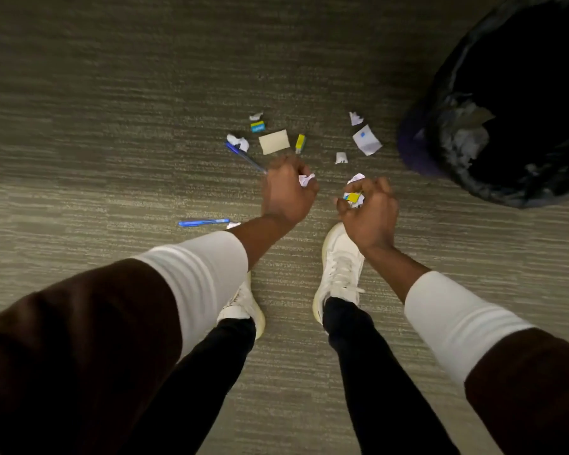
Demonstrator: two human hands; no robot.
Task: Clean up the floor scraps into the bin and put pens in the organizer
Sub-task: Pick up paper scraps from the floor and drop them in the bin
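Two handfuls logged: my left hand (pixel 288 188) curls around a white paper wad (pixel 306 179); my right hand (pixel 368 208) clenches yellow-printed scraps (pixel 353 198), gathered for one trip to the bin (pixel 506 103) beyond it. Loose scraps (pixel 367 139) lie ahead; blue pen (pixel 245 156) beside my left.

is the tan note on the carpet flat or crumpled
Flat: the tan note lies spread on the carpet, edges straight, unlike the white wad beside it.

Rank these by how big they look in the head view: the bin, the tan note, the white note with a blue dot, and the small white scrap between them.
1. bin
2. tan note and white note with a blue dot: too alike to separate
3. small white scrap
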